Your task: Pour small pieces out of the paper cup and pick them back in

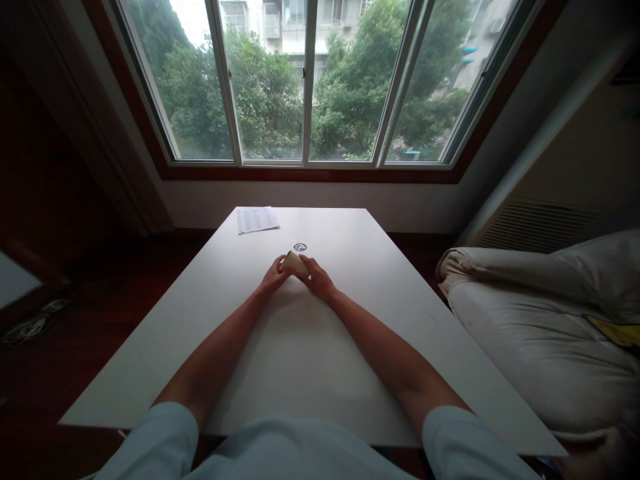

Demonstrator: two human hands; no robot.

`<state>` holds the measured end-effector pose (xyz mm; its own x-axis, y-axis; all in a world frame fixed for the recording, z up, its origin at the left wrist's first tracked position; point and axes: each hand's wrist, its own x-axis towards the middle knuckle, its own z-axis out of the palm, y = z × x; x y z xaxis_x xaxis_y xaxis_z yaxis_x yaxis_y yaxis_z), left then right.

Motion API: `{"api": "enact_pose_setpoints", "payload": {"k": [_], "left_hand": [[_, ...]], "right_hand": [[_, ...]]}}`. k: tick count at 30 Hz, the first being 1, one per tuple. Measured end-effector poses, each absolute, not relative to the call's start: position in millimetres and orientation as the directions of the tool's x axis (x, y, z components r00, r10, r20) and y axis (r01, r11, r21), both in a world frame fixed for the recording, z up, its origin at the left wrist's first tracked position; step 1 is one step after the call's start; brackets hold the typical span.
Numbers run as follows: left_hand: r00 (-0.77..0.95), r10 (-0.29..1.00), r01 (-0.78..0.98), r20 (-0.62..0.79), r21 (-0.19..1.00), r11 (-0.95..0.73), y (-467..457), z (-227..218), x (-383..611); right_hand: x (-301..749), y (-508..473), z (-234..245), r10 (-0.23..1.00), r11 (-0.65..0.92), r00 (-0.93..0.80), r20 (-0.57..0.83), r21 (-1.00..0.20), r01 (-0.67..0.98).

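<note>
Both my arms stretch out over a white table (310,373). Between my hands is a small beige cup-like object (295,263), tilted on its side above the tabletop. My left hand (273,275) grips its left end with curled fingers. My right hand (317,280) closes round its right side. A small dark round thing (300,247) lies on the table just beyond the hands, apart from them.
A printed paper sheet (257,219) lies at the table's far left corner. A light cushioned sofa (545,320) stands to the right. A wide window (310,80) faces trees beyond the table. Cables (30,325) lie on the dark floor at left.
</note>
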<state>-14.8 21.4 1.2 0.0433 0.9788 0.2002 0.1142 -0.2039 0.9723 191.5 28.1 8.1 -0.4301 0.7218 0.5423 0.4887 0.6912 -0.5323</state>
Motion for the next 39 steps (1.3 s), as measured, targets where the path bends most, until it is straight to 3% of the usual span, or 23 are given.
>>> {"api": "enact_pose_setpoints", "payload": {"k": [5,9,14,21,24,30,35,39], "left_hand": [[-0.019,0.985,0.108,0.172,0.98,-0.169,20.3,5.7,-17.0],[-0.071,0.966,0.039,0.25,0.968,-0.248,17.5,6.8,-13.9],[-0.028,0.947,0.183,0.32,0.933,-0.31,12.2,5.5,-9.5],[-0.267,0.926,0.481,0.266,0.87,-0.111,23.2,0.7,-37.0],[-0.414,0.879,0.512,0.238,0.859,0.009,29.6,-0.9,-47.9],[-0.523,0.789,0.593,0.323,0.802,0.065,28.8,0.5,-51.0],[-0.361,0.896,0.67,0.257,0.74,0.057,22.9,2.4,-45.0],[-0.149,0.962,0.813,0.229,0.582,-0.013,22.3,0.9,-34.2]], "right_hand": [[189.5,34.7,-1.7,0.695,0.719,-0.506,0.511,-0.525,0.456],[189.6,36.5,-6.6,0.679,0.729,-0.585,0.445,-0.506,0.461],[195.0,33.7,-2.0,0.699,0.708,-0.605,0.382,-0.488,0.511],[201.9,37.9,-3.0,0.746,0.662,-0.574,0.337,-0.474,0.581],[201.9,41.1,-6.5,0.754,0.65,-0.574,0.319,-0.48,0.589],[200.1,45.7,-11.3,0.758,0.646,-0.57,0.316,-0.48,0.593],[200.3,44.9,-9.9,0.766,0.637,-0.561,0.314,-0.484,0.599],[201.2,43.7,-8.2,0.763,0.64,-0.561,0.32,-0.489,0.592]]}}
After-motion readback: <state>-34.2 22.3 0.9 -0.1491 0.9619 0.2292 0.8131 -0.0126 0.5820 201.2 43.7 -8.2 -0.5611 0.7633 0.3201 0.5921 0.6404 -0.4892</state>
